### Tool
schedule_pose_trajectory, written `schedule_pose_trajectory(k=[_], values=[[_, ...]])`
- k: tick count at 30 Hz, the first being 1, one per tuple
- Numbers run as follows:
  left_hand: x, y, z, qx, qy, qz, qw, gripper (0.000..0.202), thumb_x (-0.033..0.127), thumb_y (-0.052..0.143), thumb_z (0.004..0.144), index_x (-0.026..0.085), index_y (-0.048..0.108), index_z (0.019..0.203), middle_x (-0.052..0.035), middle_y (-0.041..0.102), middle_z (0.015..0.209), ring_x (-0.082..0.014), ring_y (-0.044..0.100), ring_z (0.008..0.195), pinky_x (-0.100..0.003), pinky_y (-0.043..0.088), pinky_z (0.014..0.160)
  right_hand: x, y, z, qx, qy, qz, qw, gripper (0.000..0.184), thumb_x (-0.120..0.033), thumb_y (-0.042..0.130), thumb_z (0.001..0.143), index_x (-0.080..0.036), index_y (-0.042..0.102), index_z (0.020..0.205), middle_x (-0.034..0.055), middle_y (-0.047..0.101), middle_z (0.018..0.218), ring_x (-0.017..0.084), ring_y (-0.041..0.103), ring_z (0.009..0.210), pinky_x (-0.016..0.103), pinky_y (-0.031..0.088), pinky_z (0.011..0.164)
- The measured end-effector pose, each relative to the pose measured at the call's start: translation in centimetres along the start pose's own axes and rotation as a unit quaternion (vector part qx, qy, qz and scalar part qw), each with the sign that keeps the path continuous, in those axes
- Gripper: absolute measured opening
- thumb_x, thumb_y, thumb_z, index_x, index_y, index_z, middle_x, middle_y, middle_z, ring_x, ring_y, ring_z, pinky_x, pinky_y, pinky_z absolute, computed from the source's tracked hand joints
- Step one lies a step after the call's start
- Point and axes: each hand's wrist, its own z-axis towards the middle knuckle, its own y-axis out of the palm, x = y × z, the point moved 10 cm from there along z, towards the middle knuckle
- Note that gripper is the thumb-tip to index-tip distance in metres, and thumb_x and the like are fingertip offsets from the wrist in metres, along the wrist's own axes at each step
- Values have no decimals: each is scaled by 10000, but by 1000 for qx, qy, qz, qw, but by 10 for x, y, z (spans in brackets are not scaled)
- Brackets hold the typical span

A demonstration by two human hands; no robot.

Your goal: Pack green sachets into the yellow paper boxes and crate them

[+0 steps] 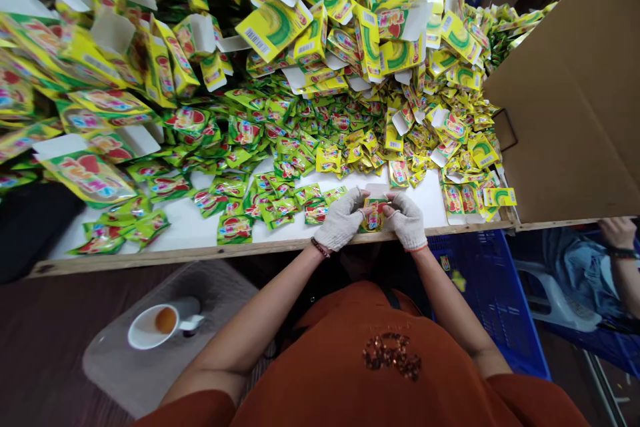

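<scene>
Both hands wear white knit gloves that leave the fingertips bare. My left hand grips the left side of a small candy box at the table's front edge. From the right, my right hand pinches the same box, its thumb on the printed front. A pale flap stands up at the box's top. Green candy packets lie just left of my left hand. Behind the hands another small box leans near yellow candy packets. Several small boxes stand together to the right.
A high heap of yellow boxes covers the table's back. A cardboard sheet rises at right. Below stand a blue crate and a stool bearing a white cup. Another person's hand shows far right.
</scene>
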Motion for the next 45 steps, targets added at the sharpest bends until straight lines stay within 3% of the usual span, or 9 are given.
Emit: schedule_pose_trajectory(k=[6,10,17,24,31,35,37,40,45], values=[[8,-10,11,24,-21,17,999,211,325,647,769,161,630,900,-53,689,915,-187,640,888,-334,524,845,-20,10,11,-26,-45,-34,998,245,-454,602,822,-211,614,797,29,611,780,189,576,790,323,481,777],[6,-9,18,24,-38,-56,997,353,286,666,734,166,569,1051,-15,655,875,-144,619,791,-280,510,748,-24,16,21,-34,-22,31,999,295,-470,628,776,-215,606,923,-6,544,718,152,529,686,283,470,671],[18,-17,15,37,7,66,997,228,399,597,795,174,621,776,-15,638,770,-163,572,775,-289,467,751,-35,22,13,-57,-59,-81,993,306,-478,520,884,-205,642,819,13,620,697,176,574,712,296,451,709],[26,-20,18,-1,-11,50,999,293,447,620,788,157,660,809,-10,649,738,-151,571,711,-266,473,682,-38,22,17,-58,-49,-44,996,237,-433,605,831,-198,641,823,-11,610,687,144,564,636,272,453,639],[29,-15,-1,-4,72,98,993,224,361,613,837,169,705,907,-50,724,914,-185,646,850,-317,522,815,-50,18,8,-133,-170,-79,973,202,-383,601,856,-220,712,811,51,713,928,217,644,921,360,489,872],[26,-5,-4,-1,108,145,983,201,306,572,865,166,693,944,-62,709,920,-189,651,861,-328,529,815,-29,23,13,-106,-113,-83,984,184,-339,630,778,-205,690,888,45,697,868,210,634,830,347,507,793],[26,-6,-4,0,105,163,981,274,300,565,876,156,661,1088,-80,706,1022,-189,661,895,-326,534,825,-23,12,15,-65,-77,-76,992,211,-352,592,788,-197,660,914,35,673,841,195,610,784,327,499,746],[33,-31,-6,36,96,246,964,355,307,545,897,160,603,1215,-96,685,1138,-196,659,952,-335,521,883,-33,-44,10,16,-60,-93,994,258,-424,503,878,-199,628,900,9,610,765,159,543,694,285,448,658],[44,-93,-4,72,12,501,862,260,268,493,902,178,667,1073,-119,668,1113,-280,618,1067,-382,481,921,-75,-146,-13,-13,-83,-357,930,462,-472,563,877,-198,408,538,-22,400,553,121,375,571,277,280,563]])
